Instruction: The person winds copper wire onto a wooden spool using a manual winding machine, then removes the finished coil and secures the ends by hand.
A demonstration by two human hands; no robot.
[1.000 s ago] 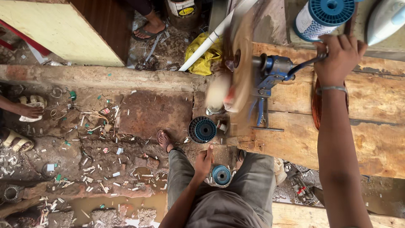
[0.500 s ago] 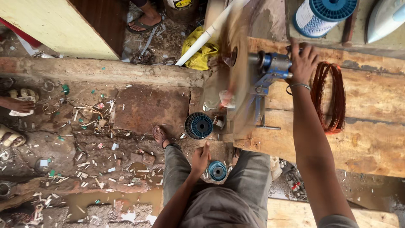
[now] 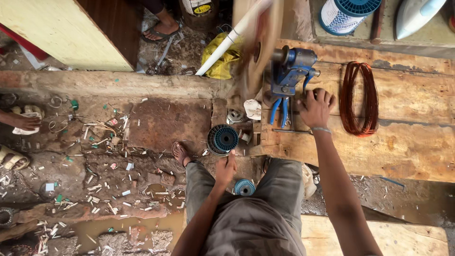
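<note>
Copper wire coil (image 3: 360,98) lies unwound yet; my right hand (image 3: 316,108) grips the winder's crank (image 3: 290,71), my left hand (image 3: 225,167) pinches something I cannot make out.

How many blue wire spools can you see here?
3: one blue spool on the ground beside the bench, a small one between the person's knees, a large one on the far ledge. Others may be hidden.

This is a rough, open-fronted workshop for winding wire. A blue hand-cranked winder (image 3: 289,71) is fixed to a worn plank worktop (image 3: 407,147), beside a coil of copper wire (image 3: 360,98) and blue wire spools (image 3: 222,139). The dirt floor (image 3: 156,123) is littered with offcuts and puddles.
</note>
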